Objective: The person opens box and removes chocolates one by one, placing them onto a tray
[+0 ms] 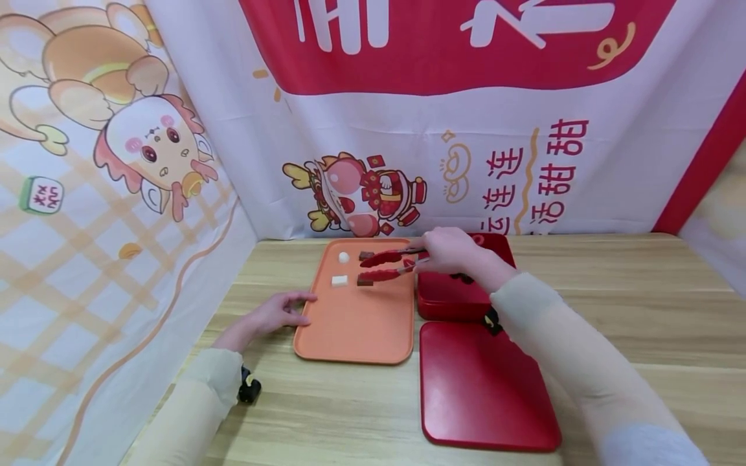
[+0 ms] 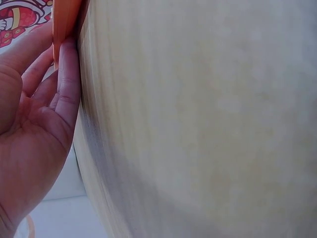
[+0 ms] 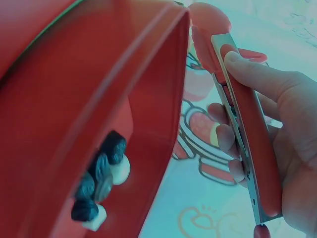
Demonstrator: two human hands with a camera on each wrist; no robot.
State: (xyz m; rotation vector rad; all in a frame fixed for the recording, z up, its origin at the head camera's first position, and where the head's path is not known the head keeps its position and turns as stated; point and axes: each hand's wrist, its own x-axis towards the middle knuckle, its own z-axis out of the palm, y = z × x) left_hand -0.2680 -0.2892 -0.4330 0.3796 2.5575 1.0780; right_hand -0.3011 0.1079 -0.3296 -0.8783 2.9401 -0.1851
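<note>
My right hand (image 1: 449,249) grips a pair of tongs (image 1: 387,266) with red tips. The tips are spread over an orange tray (image 1: 358,323), beside two small brown pieces, one farther (image 1: 366,255) and one nearer (image 1: 365,283). I see nothing held between them. Left of these lie a round white piece (image 1: 344,257) and a white block (image 1: 339,280). My left hand (image 1: 282,309) touches the tray's left rim with fairly straight fingers, and the left wrist view shows digits against its edge. In the right wrist view, the tongs (image 3: 247,134) lie along my right hand.
A red box (image 1: 445,310) stands right of the tray; inside it, dark pieces (image 3: 115,148) and white pieces (image 3: 120,171) appear in the right wrist view. In front of the box lies a flat red lid (image 1: 486,388). Printed cloths (image 1: 350,123) hang behind and at left.
</note>
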